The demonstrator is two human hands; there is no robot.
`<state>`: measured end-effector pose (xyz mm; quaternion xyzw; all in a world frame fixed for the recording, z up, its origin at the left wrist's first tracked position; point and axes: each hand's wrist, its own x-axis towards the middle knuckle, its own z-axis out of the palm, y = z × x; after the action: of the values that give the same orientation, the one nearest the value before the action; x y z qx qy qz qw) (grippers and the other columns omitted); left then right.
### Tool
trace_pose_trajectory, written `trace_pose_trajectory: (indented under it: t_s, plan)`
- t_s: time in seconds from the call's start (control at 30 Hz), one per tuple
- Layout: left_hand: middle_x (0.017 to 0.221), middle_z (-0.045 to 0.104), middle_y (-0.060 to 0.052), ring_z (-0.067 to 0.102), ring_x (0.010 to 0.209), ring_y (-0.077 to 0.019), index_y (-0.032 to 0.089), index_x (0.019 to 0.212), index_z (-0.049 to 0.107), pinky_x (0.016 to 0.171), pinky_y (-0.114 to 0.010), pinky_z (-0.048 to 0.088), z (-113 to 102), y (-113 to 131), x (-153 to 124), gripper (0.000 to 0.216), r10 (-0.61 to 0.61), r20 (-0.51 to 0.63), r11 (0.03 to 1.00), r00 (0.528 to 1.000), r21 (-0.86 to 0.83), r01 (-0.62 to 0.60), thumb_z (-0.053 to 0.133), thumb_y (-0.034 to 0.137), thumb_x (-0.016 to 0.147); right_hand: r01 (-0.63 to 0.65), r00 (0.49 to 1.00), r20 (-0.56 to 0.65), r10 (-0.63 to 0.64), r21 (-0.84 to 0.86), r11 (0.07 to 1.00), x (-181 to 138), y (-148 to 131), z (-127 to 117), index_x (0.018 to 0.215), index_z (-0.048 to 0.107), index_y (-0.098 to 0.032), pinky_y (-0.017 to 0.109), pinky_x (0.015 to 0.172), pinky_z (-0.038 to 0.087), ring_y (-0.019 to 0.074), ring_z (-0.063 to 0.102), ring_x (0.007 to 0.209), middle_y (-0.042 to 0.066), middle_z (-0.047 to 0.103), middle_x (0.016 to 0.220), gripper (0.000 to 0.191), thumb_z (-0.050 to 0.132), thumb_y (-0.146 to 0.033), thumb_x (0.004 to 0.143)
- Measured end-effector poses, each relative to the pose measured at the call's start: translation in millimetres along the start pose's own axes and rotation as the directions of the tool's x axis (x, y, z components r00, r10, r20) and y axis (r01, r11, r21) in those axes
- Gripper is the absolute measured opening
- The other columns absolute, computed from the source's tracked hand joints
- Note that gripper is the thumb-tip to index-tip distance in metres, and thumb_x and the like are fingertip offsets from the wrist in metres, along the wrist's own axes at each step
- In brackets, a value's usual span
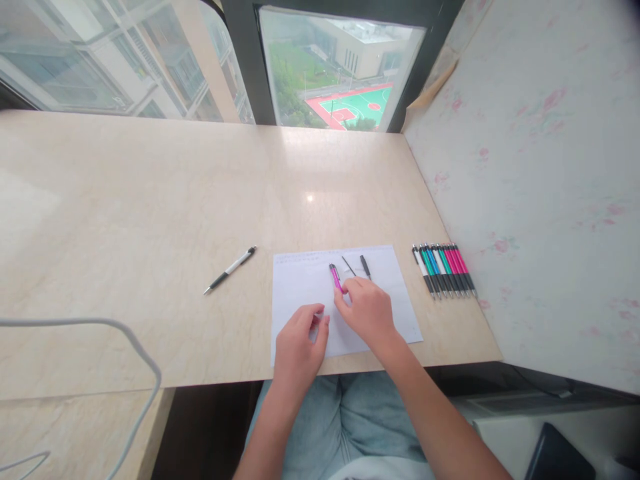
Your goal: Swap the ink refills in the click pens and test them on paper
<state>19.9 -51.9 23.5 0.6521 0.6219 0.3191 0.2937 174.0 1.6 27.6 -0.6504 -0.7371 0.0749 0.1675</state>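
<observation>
My right hand (367, 308) is over a sheet of white paper (300, 280), its thumb and fingers pinched on the lower end of a pink pen barrel (335, 276). The barrel's dark clip end points away from me. Just left of it, my left hand (300, 340) is loosely curled above the paper, thumb and fingertips a little apart and nothing visible between them. Beyond my right hand lie a thin dark refill (349, 265) and a black pen part (365, 267), whose near end is partly hidden by the hand.
To the left, a white and black pen (230, 270) lies slanted on the table (175, 200). A row of several coloured pens (443, 270) lies at the right, near the papered wall (540, 200). A pale cable (135, 340) loops across the left front. Windows line the back.
</observation>
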Motion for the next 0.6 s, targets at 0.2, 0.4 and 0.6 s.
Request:
trace_pose_trajectory:
  t_s: [0.2,0.4,0.6]
  plan:
    - [0.098,0.069,-0.005,0.065,0.084,-0.0181,0.022,0.104,0.059,0.077,-0.032,0.051,-2,2,1,0.015,0.067,0.04,0.998,0.997,0.019,-0.068,0.051,0.021,0.092,-0.042,0.998,0.048,0.045,-0.067,0.997,12,1,-5,0.067,0.059,-0.02,0.028,0.053,0.022,0.0138,0.053,0.059,0.001,0.065,0.068,0.032,0.056,-0.042,0.091]
    - [0.096,0.068,-0.005,0.065,0.085,-0.0182,0.021,0.103,0.059,0.077,-0.031,0.051,-4,5,1,0.014,0.088,0.049,0.996,0.995,0.025,-0.089,0.051,0.02,0.092,-0.026,1.0,-0.002,0.026,0.026,0.999,-28,16,-9,0.058,0.05,-0.019,0.027,0.055,0.025,0.0118,0.047,0.056,-0.001,0.054,0.057,0.038,0.051,-0.031,0.094]
    - [0.092,0.069,-0.004,0.065,0.085,-0.0166,0.022,0.099,0.061,0.078,-0.029,0.051,-3,8,0,0.014,0.158,-0.006,0.987,0.987,-0.013,-0.158,0.05,0.018,0.093,0.108,0.991,-0.104,-0.086,0.223,0.969,-62,34,-9,0.058,0.045,-0.021,0.028,0.058,0.031,0.0125,0.041,0.056,-0.002,0.044,0.056,0.038,0.049,-0.024,0.096]
